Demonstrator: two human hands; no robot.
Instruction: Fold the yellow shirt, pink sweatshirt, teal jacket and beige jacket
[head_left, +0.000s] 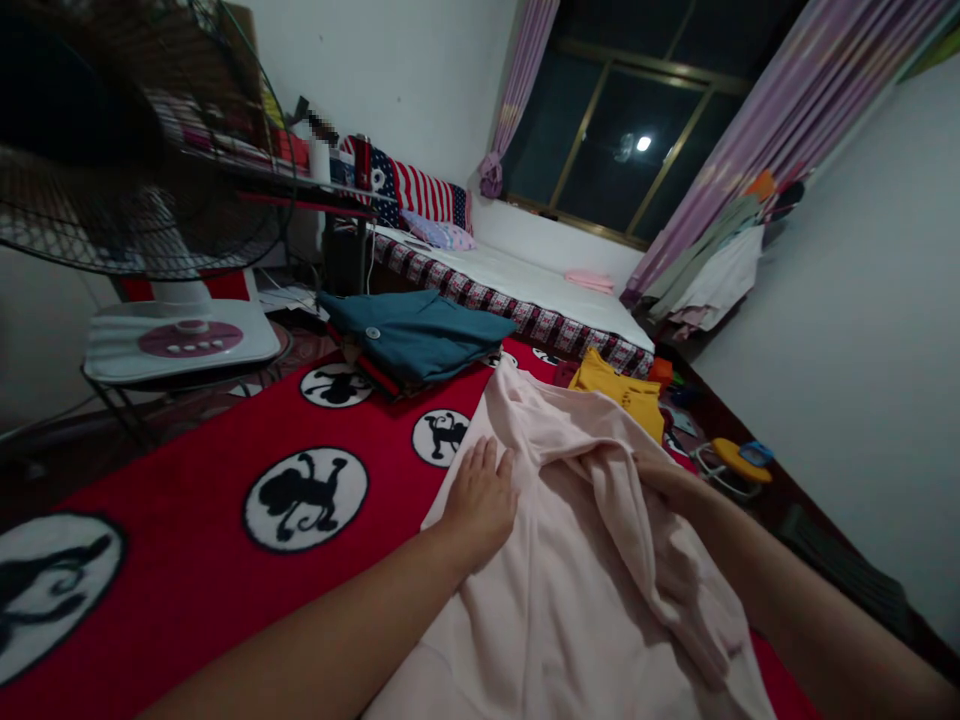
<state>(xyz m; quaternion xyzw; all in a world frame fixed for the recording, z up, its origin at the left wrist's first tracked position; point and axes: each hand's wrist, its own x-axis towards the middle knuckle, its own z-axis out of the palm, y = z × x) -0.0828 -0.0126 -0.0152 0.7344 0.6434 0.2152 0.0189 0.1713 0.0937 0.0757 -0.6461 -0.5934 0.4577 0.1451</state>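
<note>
Here the left hand is pressing flat, fingers spread, on the pale pink cotton garment lying on the red patterned blanket; the right hand is pinching a fold, which may well slip and bunch.

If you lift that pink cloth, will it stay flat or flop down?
Probably flop: the pink cloth already bunches into soft folds by the right hand. It looks thin, so likely light. Pushed by the left hand, it would likely wrinkle rather than slide whole.
</note>
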